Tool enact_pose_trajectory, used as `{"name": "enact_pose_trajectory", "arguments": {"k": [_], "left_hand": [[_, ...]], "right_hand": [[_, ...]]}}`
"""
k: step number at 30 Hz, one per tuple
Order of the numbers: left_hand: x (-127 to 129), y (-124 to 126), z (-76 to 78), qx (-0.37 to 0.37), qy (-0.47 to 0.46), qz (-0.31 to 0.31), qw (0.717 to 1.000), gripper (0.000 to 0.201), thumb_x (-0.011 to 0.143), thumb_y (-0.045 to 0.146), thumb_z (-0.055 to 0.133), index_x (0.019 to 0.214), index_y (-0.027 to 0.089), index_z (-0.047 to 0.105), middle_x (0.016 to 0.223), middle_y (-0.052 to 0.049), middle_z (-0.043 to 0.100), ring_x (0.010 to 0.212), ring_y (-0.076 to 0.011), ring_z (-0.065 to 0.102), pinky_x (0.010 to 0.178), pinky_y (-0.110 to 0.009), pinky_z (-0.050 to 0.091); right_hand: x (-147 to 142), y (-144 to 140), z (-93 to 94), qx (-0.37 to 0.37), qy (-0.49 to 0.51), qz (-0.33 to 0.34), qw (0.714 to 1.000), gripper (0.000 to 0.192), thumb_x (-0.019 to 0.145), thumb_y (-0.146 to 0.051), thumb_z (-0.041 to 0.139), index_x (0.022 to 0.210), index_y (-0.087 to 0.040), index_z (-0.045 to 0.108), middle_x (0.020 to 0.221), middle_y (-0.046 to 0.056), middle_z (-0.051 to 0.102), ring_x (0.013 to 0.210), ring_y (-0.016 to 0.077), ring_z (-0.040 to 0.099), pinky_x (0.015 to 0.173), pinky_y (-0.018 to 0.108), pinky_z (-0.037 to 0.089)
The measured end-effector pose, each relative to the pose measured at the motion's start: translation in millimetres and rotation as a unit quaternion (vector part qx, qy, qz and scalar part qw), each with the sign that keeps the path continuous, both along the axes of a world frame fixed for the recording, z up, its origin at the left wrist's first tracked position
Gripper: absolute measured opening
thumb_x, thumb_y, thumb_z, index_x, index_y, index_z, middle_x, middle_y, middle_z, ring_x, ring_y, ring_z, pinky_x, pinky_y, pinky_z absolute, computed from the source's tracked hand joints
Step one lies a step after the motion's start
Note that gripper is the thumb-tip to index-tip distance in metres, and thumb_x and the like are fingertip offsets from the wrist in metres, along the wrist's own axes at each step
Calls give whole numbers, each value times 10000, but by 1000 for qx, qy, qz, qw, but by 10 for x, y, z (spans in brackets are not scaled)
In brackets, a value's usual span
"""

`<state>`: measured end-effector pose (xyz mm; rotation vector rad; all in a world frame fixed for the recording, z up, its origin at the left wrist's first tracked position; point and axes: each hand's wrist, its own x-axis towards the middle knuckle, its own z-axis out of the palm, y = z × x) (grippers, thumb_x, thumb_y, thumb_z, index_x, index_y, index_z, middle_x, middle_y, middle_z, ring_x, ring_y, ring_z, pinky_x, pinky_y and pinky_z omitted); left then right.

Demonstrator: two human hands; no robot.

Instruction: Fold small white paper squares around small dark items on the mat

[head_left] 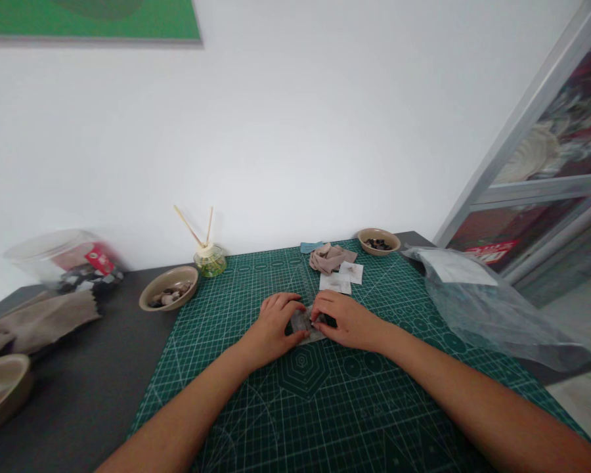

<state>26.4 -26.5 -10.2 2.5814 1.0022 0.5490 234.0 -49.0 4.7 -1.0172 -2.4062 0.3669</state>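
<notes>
Left hand (pixel 277 323) and right hand (pixel 345 318) flank a sheet (pixel 301 320) on the mat (pixel 256 407).

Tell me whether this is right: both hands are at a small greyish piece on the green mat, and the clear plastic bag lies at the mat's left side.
Not quite: the head view shows the clear plastic bag at the right side of the green mat, not the left. The left hand and right hand are indeed at the small greyish piece.
</notes>
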Motion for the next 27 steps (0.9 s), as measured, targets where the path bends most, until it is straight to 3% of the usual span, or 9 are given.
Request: {"name": "enact_pose_trajectory", "arguments": {"k": [5, 11, 27], "left_hand": [[-4, 8, -15, 3, -4, 0, 1000, 317, 780, 228, 674, 1074, 218, 556, 1253, -72, 517, 1204, -270, 424, 1023, -464, 309], [-4, 14, -25, 9, -6, -3, 1000, 335, 775, 233, 681, 1084, 225, 552, 1257, -67, 514, 1206, -272, 418, 1024, -463, 306], [5, -3, 2, -5, 2, 2, 1000, 327, 774, 217, 680, 1077, 209, 557, 1256, -80, 514, 1211, -275, 417, 1025, -471, 306]], "right_hand": [[3, -1, -12, 0, 4, 28, 1000, 100, 784, -98, 605, 858, -163, 587, 892, 54, 580, 853, 187, 531, 762, 309, 443], [8, 11, -33, -2, 5, -4, 1000, 110, 789, -88, 593, 867, -166, 583, 892, 53, 579, 852, 187, 531, 769, 316, 443], [-4, 5, -18, 0, 2, 23, 1000, 105, 782, -90, 603, 855, -164, 587, 887, 51, 579, 854, 185, 530, 762, 308, 440]]}}
